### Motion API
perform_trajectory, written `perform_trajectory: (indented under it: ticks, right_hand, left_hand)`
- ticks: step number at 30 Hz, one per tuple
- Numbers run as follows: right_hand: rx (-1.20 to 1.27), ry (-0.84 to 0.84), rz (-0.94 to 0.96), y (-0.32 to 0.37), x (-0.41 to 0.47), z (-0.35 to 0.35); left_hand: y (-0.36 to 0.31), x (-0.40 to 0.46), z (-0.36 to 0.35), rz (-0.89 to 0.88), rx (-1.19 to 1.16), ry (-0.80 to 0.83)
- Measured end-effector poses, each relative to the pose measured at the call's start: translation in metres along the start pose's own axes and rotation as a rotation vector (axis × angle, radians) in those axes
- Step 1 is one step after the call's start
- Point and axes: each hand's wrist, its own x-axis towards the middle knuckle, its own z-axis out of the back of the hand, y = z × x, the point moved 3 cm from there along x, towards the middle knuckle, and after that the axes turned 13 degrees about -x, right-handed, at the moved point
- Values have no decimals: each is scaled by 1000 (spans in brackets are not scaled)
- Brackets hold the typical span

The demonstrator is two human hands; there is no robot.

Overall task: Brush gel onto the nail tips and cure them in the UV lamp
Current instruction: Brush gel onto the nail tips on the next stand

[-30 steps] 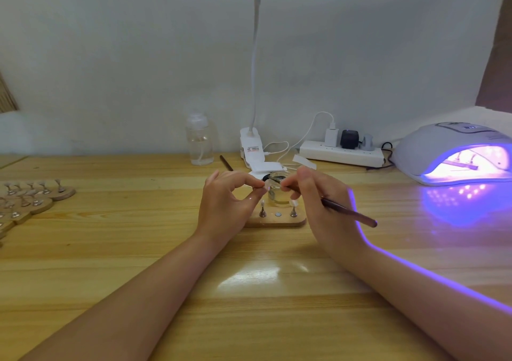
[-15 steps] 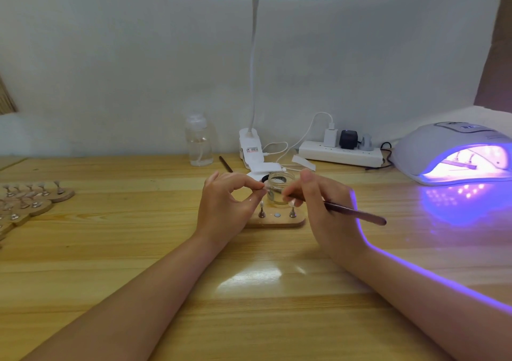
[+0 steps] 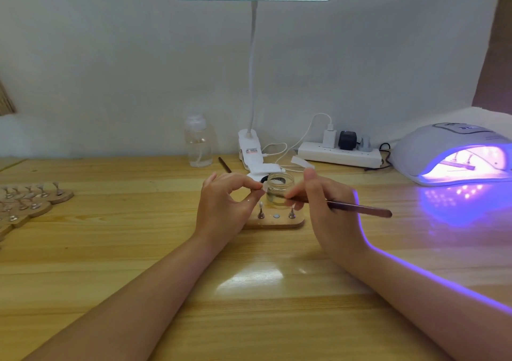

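My left hand (image 3: 224,205) pinches a small clear nail tip (image 3: 263,188) between thumb and forefinger, just left of an open glass jar of gel (image 3: 279,190). My right hand (image 3: 324,208) holds a dark brush (image 3: 360,208) like a pen, its tip pointing left near the jar's front. Below the hands lies a small wooden holder (image 3: 277,222) with two metal pegs; the left peg carries a nail tip (image 3: 260,205). At the right, the UV lamp (image 3: 454,155) glows purple with a holder inside.
Several wooden holders with pegs (image 3: 30,200) lie at the left edge. A clear bottle (image 3: 198,144), a clip desk lamp (image 3: 250,152), a second brush (image 3: 225,165) and a power strip (image 3: 340,154) stand along the back wall.
The brush handle has swung lower and further right as my right hand shifted slightly. My left hand keeps the nail tip by the jar.
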Motion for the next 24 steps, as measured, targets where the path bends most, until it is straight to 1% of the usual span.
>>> perform_trajectory:
  ticks: [3,5,7,9,11,13,15,18,19,22,24]
  right_hand:
    - [-87,19,39,1,1,-1]
    - [-37,47,-38,-1,-1,-3]
    - [22,33,-76,-2,-1,-3]
    - [-5,7,-35,-1,0,-2]
    - [-30,28,-21,0,1,-2]
    - [36,49,-79,-1,0,-3]
    - [86,39,-89,-1,-1,-3]
    - [20,6,-29,0,1,-1]
    - [2,18,-32,0,1,-2]
    - [63,85,-100,0,-2,-4]
    - [76,79,-95,-1,-3,-3]
  left_hand:
    - [1,0,0,-6,2,-1]
    - [2,0,0,-5,2,-2]
    - [2,0,0,-6,5,-1]
    - [1,0,1,-9,11,3]
    - [1,1,0,-8,13,7]
    - [1,1,0,-5,14,5]
    - [2,0,0,3,11,-7]
    - [4,0,0,22,8,-31]
    - [5,-1,0,23,10,-37]
    - [5,-1,0,21,13,-52]
    - [5,-1,0,5,5,-52]
